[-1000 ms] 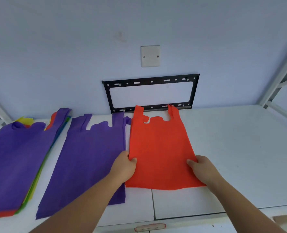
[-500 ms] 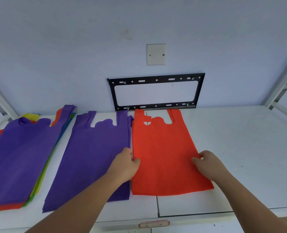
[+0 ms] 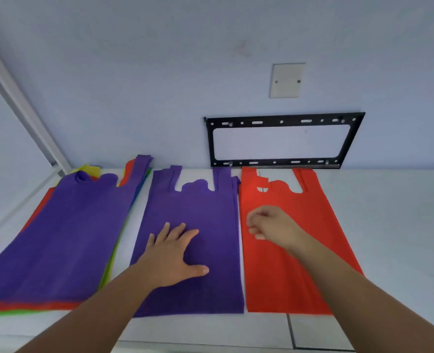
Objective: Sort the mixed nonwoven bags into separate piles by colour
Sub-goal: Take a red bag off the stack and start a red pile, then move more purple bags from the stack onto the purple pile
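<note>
Three groups of bags lay side by side on the white counter (image 3: 389, 225), handles toward the far wall.

- Left: mixed stack (image 3: 58, 238). Topped by a purple bag; red, green and yellow edges showed along its near and left margins, with yellow and red tips at the far end. Judged unsorted.
- Middle: purple pile (image 3: 198, 205). Several handle strips fanned out at the far end, so more than one bag judged present; exact count could not be told.
- Right: red pile (image 3: 300, 263). Lay just beside the purple pile, edges nearly touching. Looked like one bag or very few; could not be told for certain.

Left hand (image 3: 172, 258): open, fingers spread, palm flat on the purple pile, gripping nothing.
Right hand (image 3: 269, 225): over the red pile near its left edge, fingers loosely curled, blurred. No cloth seen pinched between the fingers; whether fingertips touched the red bag could not be told.

Progress, as a judgement: early to middle stage. Two colour piles started, purple and red. No separate pile seen for green or yellow. Remaining work judged to be the whole left stack: top purple bag to the middle pile, red bags to the right pile, new piles opened for green, yellow and any other colour, probably on the bare counter to the right.

Black metal bracket (image 3: 284, 163) and blank wall plate (image 3: 287, 80) on the far wall: no part in the task.
</note>
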`<act>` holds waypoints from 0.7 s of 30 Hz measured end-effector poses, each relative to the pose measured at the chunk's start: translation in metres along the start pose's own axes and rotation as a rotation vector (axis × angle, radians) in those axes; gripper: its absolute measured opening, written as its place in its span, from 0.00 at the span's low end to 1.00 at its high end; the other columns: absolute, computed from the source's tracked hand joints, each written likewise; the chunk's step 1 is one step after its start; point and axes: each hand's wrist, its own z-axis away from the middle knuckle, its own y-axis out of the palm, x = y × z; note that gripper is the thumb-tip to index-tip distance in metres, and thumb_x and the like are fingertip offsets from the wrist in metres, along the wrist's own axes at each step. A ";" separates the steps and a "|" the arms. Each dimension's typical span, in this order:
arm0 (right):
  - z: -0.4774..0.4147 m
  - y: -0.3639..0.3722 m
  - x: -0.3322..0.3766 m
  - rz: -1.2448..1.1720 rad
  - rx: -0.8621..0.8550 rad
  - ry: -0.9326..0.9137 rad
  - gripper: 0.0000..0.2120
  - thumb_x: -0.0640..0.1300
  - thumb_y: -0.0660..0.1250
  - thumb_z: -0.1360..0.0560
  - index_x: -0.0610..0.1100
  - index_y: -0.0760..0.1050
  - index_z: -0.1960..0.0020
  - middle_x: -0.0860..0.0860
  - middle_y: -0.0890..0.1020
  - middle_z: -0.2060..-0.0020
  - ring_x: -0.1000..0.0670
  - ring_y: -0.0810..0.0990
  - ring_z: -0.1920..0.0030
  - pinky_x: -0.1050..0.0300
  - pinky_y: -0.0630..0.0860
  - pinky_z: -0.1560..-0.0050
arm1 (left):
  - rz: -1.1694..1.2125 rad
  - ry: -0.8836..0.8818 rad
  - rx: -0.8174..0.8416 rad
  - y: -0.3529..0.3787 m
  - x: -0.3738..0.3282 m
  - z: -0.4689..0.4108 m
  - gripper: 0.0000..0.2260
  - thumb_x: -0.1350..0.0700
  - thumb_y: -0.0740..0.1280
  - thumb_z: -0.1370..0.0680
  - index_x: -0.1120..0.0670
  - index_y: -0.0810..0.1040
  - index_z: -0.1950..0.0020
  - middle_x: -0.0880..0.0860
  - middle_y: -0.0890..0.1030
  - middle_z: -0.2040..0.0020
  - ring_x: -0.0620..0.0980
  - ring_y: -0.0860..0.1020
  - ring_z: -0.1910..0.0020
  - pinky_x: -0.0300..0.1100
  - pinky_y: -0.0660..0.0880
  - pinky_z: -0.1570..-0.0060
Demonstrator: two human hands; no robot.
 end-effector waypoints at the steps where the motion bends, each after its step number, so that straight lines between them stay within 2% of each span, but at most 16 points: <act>1: -0.012 0.007 0.006 -0.011 0.022 0.018 0.07 0.44 0.65 0.24 0.43 0.81 0.50 0.43 0.84 0.55 0.49 0.82 0.55 0.48 0.81 0.44 | -0.024 -0.006 0.020 0.002 0.007 -0.001 0.46 0.22 0.59 0.34 0.37 0.48 0.21 0.45 0.44 0.18 0.55 0.39 0.20 0.62 0.44 0.24; 3: -0.035 0.018 0.019 -0.014 0.025 0.076 0.13 0.45 0.66 0.25 0.36 0.79 0.47 0.46 0.79 0.61 0.49 0.79 0.59 0.46 0.80 0.42 | -0.064 0.009 0.031 0.006 0.015 -0.001 0.48 0.20 0.56 0.35 0.37 0.45 0.21 0.44 0.41 0.19 0.56 0.37 0.21 0.64 0.43 0.24; 4: -0.047 0.024 0.026 -0.020 0.021 0.110 0.13 0.44 0.66 0.25 0.34 0.79 0.51 0.47 0.75 0.64 0.49 0.76 0.62 0.48 0.79 0.45 | -0.078 0.022 0.031 0.007 0.019 -0.001 0.48 0.20 0.56 0.35 0.37 0.44 0.21 0.45 0.40 0.19 0.57 0.37 0.21 0.64 0.43 0.24; 6: -0.071 0.035 0.039 -0.044 -0.007 0.169 0.07 0.43 0.67 0.26 0.38 0.77 0.57 0.47 0.75 0.69 0.49 0.76 0.65 0.50 0.77 0.52 | -0.105 0.056 0.040 0.006 0.026 -0.001 0.47 0.21 0.55 0.35 0.38 0.43 0.21 0.45 0.38 0.19 0.57 0.36 0.21 0.65 0.43 0.24; 9: -0.104 0.048 0.053 -0.081 -0.120 0.223 0.09 0.43 0.67 0.27 0.37 0.77 0.51 0.42 0.84 0.59 0.43 0.84 0.56 0.48 0.81 0.52 | -0.110 0.105 0.048 0.004 0.034 0.001 0.47 0.21 0.55 0.34 0.38 0.41 0.21 0.46 0.37 0.19 0.58 0.34 0.22 0.66 0.42 0.25; 12: -0.127 0.061 0.068 -0.103 -0.174 0.309 0.11 0.44 0.68 0.26 0.40 0.75 0.46 0.44 0.83 0.56 0.45 0.81 0.60 0.54 0.77 0.60 | -0.096 0.133 0.058 0.004 0.041 0.002 0.47 0.21 0.55 0.33 0.38 0.41 0.22 0.46 0.36 0.19 0.59 0.32 0.22 0.67 0.40 0.26; 15: -0.143 0.072 0.079 -0.086 -0.155 0.381 0.12 0.46 0.71 0.26 0.41 0.76 0.47 0.44 0.82 0.57 0.44 0.81 0.58 0.50 0.80 0.53 | -0.101 0.152 0.079 0.004 0.042 0.001 0.46 0.22 0.55 0.33 0.39 0.40 0.22 0.47 0.34 0.20 0.60 0.31 0.23 0.68 0.39 0.27; 17: -0.150 0.078 0.088 -0.047 -0.159 0.365 0.10 0.44 0.72 0.27 0.41 0.76 0.49 0.45 0.82 0.57 0.44 0.81 0.57 0.51 0.79 0.55 | -0.098 0.159 0.086 0.005 0.043 0.001 0.46 0.22 0.54 0.32 0.39 0.39 0.22 0.48 0.34 0.20 0.61 0.31 0.23 0.68 0.37 0.27; 19: -0.158 0.079 0.094 -0.106 -0.154 0.287 0.05 0.38 0.69 0.26 0.43 0.78 0.51 0.45 0.83 0.56 0.45 0.82 0.57 0.54 0.77 0.57 | -0.095 0.168 0.091 0.005 0.044 0.000 0.46 0.22 0.54 0.32 0.39 0.38 0.22 0.48 0.33 0.20 0.62 0.30 0.24 0.69 0.36 0.28; 21: -0.163 0.074 0.099 -0.302 -0.173 0.146 0.11 0.32 0.64 0.26 0.45 0.80 0.53 0.47 0.85 0.59 0.48 0.84 0.61 0.55 0.78 0.59 | -0.099 0.175 0.090 0.006 0.045 -0.001 0.46 0.22 0.53 0.31 0.40 0.38 0.22 0.49 0.33 0.20 0.62 0.30 0.24 0.69 0.35 0.28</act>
